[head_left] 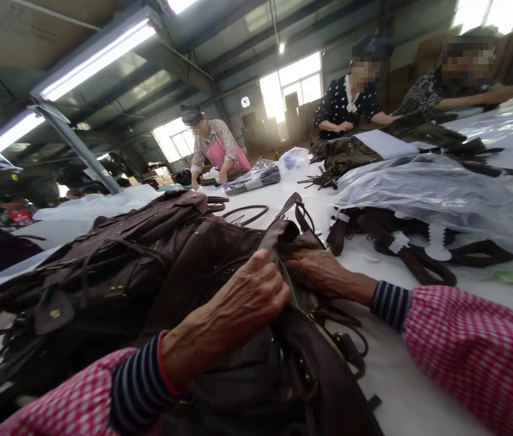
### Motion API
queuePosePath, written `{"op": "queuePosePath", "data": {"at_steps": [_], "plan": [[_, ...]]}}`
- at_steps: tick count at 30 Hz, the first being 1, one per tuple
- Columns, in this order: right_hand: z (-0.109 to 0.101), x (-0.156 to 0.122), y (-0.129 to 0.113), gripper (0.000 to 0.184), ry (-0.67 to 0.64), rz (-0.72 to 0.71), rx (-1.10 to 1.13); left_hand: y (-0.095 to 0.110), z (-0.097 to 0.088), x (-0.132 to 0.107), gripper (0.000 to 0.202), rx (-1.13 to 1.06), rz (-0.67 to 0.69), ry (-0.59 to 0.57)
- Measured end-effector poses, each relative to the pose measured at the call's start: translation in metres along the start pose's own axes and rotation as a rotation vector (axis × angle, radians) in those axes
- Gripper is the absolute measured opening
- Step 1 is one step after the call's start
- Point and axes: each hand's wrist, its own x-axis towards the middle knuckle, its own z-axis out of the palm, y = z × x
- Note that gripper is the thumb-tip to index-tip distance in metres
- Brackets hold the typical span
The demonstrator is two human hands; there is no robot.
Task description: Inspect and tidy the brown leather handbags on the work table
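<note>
A dark brown bag [238,375] lies close in front of me, its opening edge raised between my hands. Curled into a grip, my left hand [249,293] holds the near side of that edge, thumb up. On the far side, my right hand [313,270] has its fingers closed on the bag's rim; the fingertips are partly hidden by the material. A zipper with metal teeth [329,340] runs down from the opening, right of my left hand. Thin straps [299,209] stick up beyond my hands.
More brown bags [147,242] are piled at the left. Brown straps with white wraps [420,251] lie under clear plastic [433,181] at the right. Across the white table [387,272], a co-worker in a pink apron [222,154] and two others handle goods near dark green bags [351,154].
</note>
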Motion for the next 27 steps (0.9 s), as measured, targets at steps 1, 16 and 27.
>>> {"op": "queuePosePath", "data": {"at_steps": [1,16,27], "plan": [[0.001,0.001,-0.001,0.014,-0.001,-0.025,-0.012,0.0,-0.001,0.001,0.017,-0.02,0.041,-0.022],[0.004,0.011,-0.016,0.023,-0.093,0.066,-0.149,0.015,0.035,-0.015,0.045,-0.288,0.007,-0.017],[-0.009,0.007,-0.011,0.02,-0.195,0.144,-0.129,0.045,0.072,0.005,0.019,-0.257,-0.246,0.281]]}}
